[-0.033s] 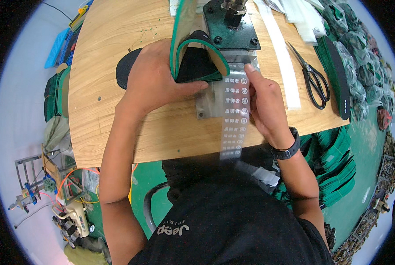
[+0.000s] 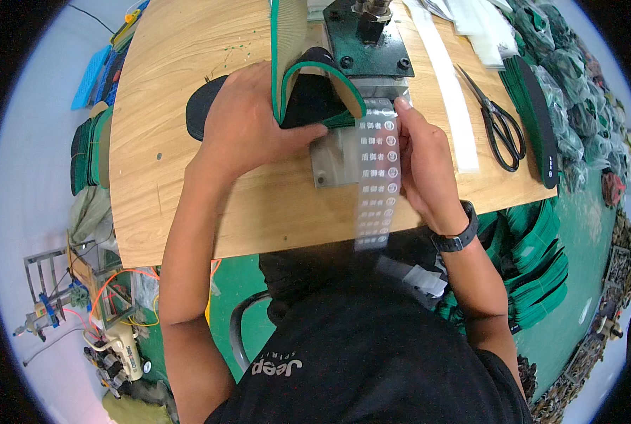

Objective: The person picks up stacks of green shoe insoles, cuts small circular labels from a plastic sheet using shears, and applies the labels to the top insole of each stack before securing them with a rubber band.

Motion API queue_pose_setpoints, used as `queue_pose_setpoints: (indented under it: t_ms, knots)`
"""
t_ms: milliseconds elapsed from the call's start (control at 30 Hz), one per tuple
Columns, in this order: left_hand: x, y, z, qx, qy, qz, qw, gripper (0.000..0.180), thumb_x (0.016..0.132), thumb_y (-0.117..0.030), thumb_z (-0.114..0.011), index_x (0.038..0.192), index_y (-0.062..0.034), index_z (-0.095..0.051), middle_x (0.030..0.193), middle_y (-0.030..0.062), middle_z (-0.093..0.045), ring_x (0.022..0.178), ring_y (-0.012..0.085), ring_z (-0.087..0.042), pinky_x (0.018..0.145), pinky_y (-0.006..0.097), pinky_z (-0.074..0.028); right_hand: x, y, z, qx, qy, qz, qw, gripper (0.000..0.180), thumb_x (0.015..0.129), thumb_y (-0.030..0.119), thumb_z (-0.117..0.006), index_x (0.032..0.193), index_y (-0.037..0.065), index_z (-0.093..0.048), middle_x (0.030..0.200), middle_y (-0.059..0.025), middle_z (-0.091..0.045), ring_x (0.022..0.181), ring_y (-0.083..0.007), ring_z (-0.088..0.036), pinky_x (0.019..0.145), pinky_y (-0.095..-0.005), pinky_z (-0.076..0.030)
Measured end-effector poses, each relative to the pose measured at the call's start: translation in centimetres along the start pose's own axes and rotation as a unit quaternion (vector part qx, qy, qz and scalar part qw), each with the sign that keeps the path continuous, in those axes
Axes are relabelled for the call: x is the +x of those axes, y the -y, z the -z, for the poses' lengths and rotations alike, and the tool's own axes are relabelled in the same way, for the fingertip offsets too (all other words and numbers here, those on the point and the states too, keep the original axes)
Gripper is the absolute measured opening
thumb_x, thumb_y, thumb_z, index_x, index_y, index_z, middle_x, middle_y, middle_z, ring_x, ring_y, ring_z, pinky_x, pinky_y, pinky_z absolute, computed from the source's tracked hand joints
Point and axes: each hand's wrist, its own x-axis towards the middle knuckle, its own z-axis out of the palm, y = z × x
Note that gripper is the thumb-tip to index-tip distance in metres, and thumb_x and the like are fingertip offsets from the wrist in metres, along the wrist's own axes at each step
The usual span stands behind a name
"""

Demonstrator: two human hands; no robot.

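Observation:
My left hand (image 2: 243, 116) is closed around a bent black insole (image 2: 315, 99) with a green edge, its thumb under the near side. Another beige-faced, green-edged piece (image 2: 287, 35) stands upright against it. My right hand (image 2: 428, 155) pinches the upper end of a clear label strip (image 2: 377, 173) printed with white marks, beside the insole. The strip hangs down past the table's front edge. Both hands work just in front of a press head (image 2: 368, 53), over a metal plate (image 2: 329, 169). My left fingers are partly hidden behind the insole.
A black insole (image 2: 202, 109) lies left of my left hand. Black scissors (image 2: 502, 127) and a white strip (image 2: 449, 92) lie at the right, near stacked insoles (image 2: 531, 120). More green-edged bundles (image 2: 524, 261) sit below the table's right side. Bagged goods (image 2: 576, 92) are piled beyond.
The label strip's lower end has shifted slightly up and to the right. My left hand keeps its hold on the insole, and my right hand stays at the strip's upper end.

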Motion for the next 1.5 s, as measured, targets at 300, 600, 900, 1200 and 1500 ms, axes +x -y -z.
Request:
queue_pose_setpoints:
  t_ms: [300, 600, 900, 1200, 1500]
  knots:
    - [-0.7, 0.6, 0.1, -0.022, -0.003, 0.062, 0.998, 0.031, 0.073, -0.029, -0.069, 0.089, -0.0031, -0.064, 0.075, 0.0177, -0.061, 0.071, 0.0354, -0.059, 0.065, 0.039, -0.047, -1.8, -0.8, 2.4, -0.022, 0.007, 0.096, 0.995, 0.021, 0.091, 0.016, -0.053, 0.079, 0.001, -0.061, 0.069, -0.0022, -0.058, 0.056, -0.0080, -0.056, 0.050, -0.0200, -0.046]
    - [-0.9, 1.4, 1.2, -0.267, -0.138, 0.224, 0.927, 0.022, 0.083, -0.019, -0.056, 0.082, 0.0023, -0.061, 0.067, -0.0019, -0.054, 0.064, 0.0086, -0.046, 0.059, 0.026, -0.040, -0.6, -0.1, 0.6, -0.020, 0.023, 0.003, 1.000, 0.017, 0.090, 0.013, -0.054, 0.081, -0.001, -0.060, 0.072, -0.0051, -0.061, 0.058, -0.0101, -0.056, 0.053, -0.0241, -0.046]
    - [-0.8, 1.1, 0.9, -0.316, -0.169, 0.225, 0.906, 0.021, 0.083, -0.020, -0.058, 0.079, 0.0010, -0.060, 0.069, -0.0011, -0.054, 0.065, 0.0084, -0.045, 0.061, 0.024, -0.040, -0.3, -0.4, 1.0, -0.033, 0.044, -0.013, 0.998, 0.023, 0.088, 0.013, -0.054, 0.070, 0.001, -0.059, 0.061, -0.0053, -0.059, 0.045, -0.0089, -0.051, 0.038, -0.0224, -0.036]
    - [-1.0, 0.9, 0.8, -0.271, -0.161, 0.255, 0.914, 0.023, 0.082, -0.022, -0.057, 0.078, 0.0007, -0.061, 0.067, 0.0004, -0.053, 0.065, 0.0093, -0.046, 0.060, 0.026, -0.040, 0.2, -0.1, 0.5, -0.076, 0.031, -0.041, 0.996, 0.026, 0.089, 0.017, -0.055, 0.069, 0.001, -0.059, 0.060, -0.0040, -0.059, 0.043, -0.0083, -0.050, 0.038, -0.0216, -0.036]
    - [-0.3, -0.4, 0.5, -0.094, -0.048, -0.001, 0.994, 0.040, 0.068, -0.028, -0.073, 0.096, -0.0021, -0.062, 0.082, 0.0169, -0.062, 0.078, 0.0324, -0.060, 0.072, 0.037, -0.047, 0.5, -0.3, 0.6, -0.094, 0.042, -0.020, 0.994, 0.030, 0.092, 0.021, -0.053, 0.070, 0.002, -0.060, 0.058, -0.0029, -0.057, 0.043, -0.0079, -0.048, 0.039, -0.0214, -0.036]
